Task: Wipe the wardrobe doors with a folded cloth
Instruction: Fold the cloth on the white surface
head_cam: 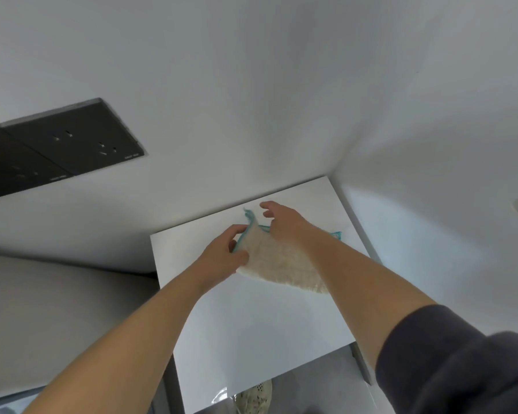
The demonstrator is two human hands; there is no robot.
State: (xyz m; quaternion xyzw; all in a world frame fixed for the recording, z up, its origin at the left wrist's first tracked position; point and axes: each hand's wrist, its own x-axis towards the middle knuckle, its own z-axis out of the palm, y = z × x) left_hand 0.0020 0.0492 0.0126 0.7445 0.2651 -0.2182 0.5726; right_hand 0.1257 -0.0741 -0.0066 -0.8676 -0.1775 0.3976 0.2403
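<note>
Left hand (225,252) pinches the cloth (278,264); right hand (281,219) seemingly spread above it.

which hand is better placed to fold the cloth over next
Probably the left. The left hand already pinches the cloth at its teal-trimmed edge, while the right hand is open above it, fingers spread and gripping nothing.

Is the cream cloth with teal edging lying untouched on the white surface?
No, the left hand grips the cream cloth.

Dark socket panel (57,147) on white wall (251,70).
</note>
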